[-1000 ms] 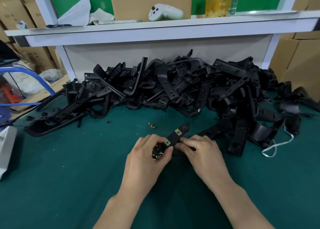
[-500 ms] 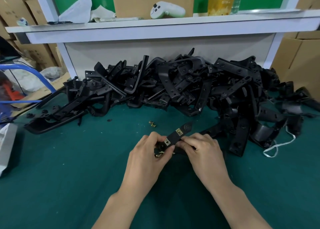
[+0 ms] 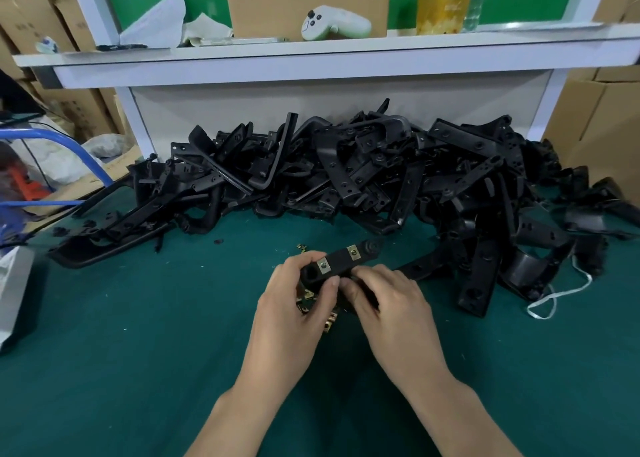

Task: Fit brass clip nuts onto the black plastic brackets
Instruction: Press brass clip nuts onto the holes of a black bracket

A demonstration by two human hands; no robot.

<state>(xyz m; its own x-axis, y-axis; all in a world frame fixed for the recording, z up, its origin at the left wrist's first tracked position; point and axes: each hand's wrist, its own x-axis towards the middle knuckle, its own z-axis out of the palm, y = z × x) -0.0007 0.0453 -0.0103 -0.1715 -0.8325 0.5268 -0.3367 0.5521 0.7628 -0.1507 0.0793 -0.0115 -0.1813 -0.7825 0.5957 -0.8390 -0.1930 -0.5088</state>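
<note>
Bench (image 3: 121,352) lies green nearest me. Over it I see the left grip (image 3: 294,304) curled round the near end of a bracket (image 3: 341,261), and the right grip (image 3: 391,304) pinching it just beside. Two nuts (image 3: 325,265) sit clipped on the bracket, which angles away to the right. Loose nuts (image 3: 329,323) lie under the left grip. Beyond, a pile (image 3: 346,179) of brackets spreads before the white panel (image 3: 242,110).
</note>
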